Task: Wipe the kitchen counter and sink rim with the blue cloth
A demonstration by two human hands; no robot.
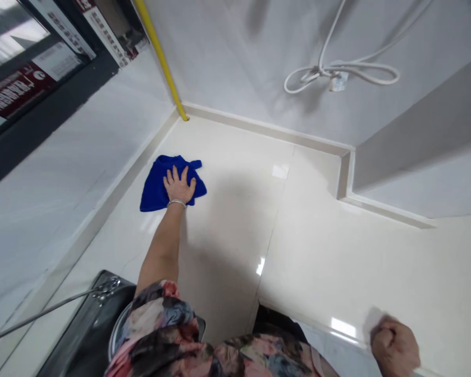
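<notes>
My left hand (179,186) lies flat with fingers spread on a blue cloth (153,191). The cloth is partly bunched on a glossy cream surface (235,220), near the corner where two walls meet. A thin bracelet (176,202) circles my left wrist. At the lower right, my right hand (394,345) is closed in a fist and rests at the near edge of the same surface. Nothing shows in that fist.
A yellow pipe (163,60) comes down into the back corner. Looped white cable (322,70) hangs against the back wall, which juts out at the right. A window frame (51,104) is at the upper left. A black object with metal fittings (82,324) stands at the lower left.
</notes>
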